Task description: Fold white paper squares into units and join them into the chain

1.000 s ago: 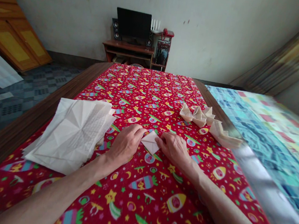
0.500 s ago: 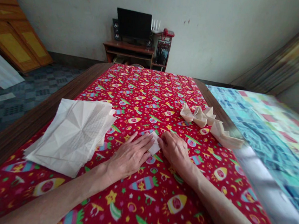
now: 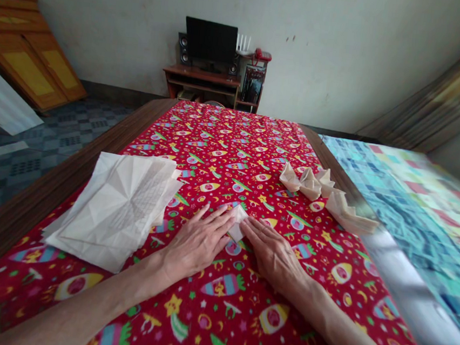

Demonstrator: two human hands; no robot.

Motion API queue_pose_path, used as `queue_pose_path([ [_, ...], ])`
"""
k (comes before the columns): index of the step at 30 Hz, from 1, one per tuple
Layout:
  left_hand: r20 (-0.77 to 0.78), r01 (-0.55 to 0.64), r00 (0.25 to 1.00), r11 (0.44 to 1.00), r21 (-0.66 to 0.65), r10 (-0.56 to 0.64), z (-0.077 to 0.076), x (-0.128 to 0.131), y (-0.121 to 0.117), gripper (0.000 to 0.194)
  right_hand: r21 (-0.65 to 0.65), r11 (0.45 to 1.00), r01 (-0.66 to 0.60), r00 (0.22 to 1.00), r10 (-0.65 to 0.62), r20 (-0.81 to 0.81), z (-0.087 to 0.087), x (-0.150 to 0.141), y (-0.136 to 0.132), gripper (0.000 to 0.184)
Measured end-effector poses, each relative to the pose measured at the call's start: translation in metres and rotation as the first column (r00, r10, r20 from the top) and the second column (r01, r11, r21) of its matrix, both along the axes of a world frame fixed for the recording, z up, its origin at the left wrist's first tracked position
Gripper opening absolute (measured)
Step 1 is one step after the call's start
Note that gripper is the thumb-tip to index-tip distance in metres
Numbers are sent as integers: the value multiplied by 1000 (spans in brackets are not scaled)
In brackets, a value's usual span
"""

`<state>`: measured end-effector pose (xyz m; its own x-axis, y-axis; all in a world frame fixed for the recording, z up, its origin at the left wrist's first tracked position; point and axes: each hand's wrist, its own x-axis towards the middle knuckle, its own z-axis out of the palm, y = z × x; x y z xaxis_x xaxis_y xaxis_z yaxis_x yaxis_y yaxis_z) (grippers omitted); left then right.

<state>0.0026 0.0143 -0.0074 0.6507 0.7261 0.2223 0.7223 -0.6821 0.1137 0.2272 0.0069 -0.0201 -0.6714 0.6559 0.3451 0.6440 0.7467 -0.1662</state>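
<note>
A small folded piece of white paper [image 3: 237,228] lies on the red patterned tablecloth [image 3: 216,312], between my two hands. My left hand [image 3: 203,235] rests flat with its fingers stretched out, the fingertips on the paper's left side. From the other side my right hand [image 3: 269,247] lies flat too, its fingertips touching the paper's right edge. Left of my hands is a stack of creased paper sheets [image 3: 117,205]. Several folded paper shapes [image 3: 310,183] stand to the right, near a nested pile of folded paper pieces [image 3: 348,213].
A dark wooden table edge [image 3: 93,151] runs along the left. To the right is a bed with a patchwork cover [image 3: 399,194]. Beyond the table stand a desk [image 3: 202,76] with a monitor [image 3: 210,41] and a red telephone [image 3: 262,55]. A wooden cabinet [image 3: 33,56] is at the far left.
My right hand's fingers, curled before, are now stretched flat against the paper's right side. My left hand stays on the paper. The whole view has shifted slightly.
</note>
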Motion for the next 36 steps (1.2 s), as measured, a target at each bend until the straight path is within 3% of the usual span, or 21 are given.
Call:
queue_pose_path([
  [10, -1, -109, 994, 992, 58, 109, 0, -17, -8, 41, 93, 992, 83, 996, -85, 16, 3, 6, -3, 46],
  [17, 169, -112, 981, 989, 92, 95, -4, -13, 6, 29, 177, 981, 85, 996, -89, 16, 6, 2, -2, 42],
  [19, 211, -166, 966, 985, 48, 152, -1, -7, 12, 27, 191, 978, 86, 996, -90, 10, 6, 0, 0, 38],
  [24, 147, -305, 943, 952, 16, 299, 3, 9, 21, 22, 207, 973, 103, 995, -98, -34, 7, -4, 1, 32],
  [27, 184, -298, 937, 954, -24, 297, -1, 15, 26, 20, 195, 972, 134, 990, -122, -70, 8, -5, 1, 29],
  [33, 404, -218, 884, 972, -93, 237, 1, 19, 33, 17, 67, 979, 195, 956, -174, -237, 17, -11, 3, 32],
  [36, 459, -176, 872, 984, -30, 170, 12, 21, 26, 21, 150, 955, 255, 956, -226, -186, 28, -15, 6, 46],
])
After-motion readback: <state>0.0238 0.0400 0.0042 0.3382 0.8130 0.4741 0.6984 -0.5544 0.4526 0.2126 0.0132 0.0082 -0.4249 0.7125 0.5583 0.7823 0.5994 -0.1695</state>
